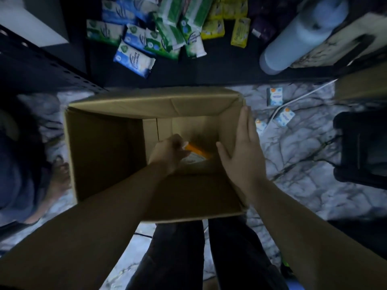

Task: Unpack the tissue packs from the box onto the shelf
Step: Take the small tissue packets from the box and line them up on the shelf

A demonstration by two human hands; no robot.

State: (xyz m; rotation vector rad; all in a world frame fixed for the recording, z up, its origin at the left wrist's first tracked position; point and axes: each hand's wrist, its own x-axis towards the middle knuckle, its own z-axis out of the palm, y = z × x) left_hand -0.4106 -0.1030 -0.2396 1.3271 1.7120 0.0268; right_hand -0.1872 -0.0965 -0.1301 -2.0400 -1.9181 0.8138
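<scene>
deep down, orange-edged pack [196, 154] in box [100, 147]

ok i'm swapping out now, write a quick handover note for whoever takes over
Left hand: down inside the open brown cardboard box, gripping an orange-edged white tissue pack.
Right hand: flat and open against the box's right wall.
Done: blue, green and yellow tissue packs lie on the dark shelf.
Left: lift this pack onto the shelf; three small white packs lie on the marble floor.

Box [109, 151] open-topped, interior roomy at left; right wall blocked by right hand [244, 151]. Shelf [219, 65] near edge bare; packs [150, 32] crowd far side.
</scene>
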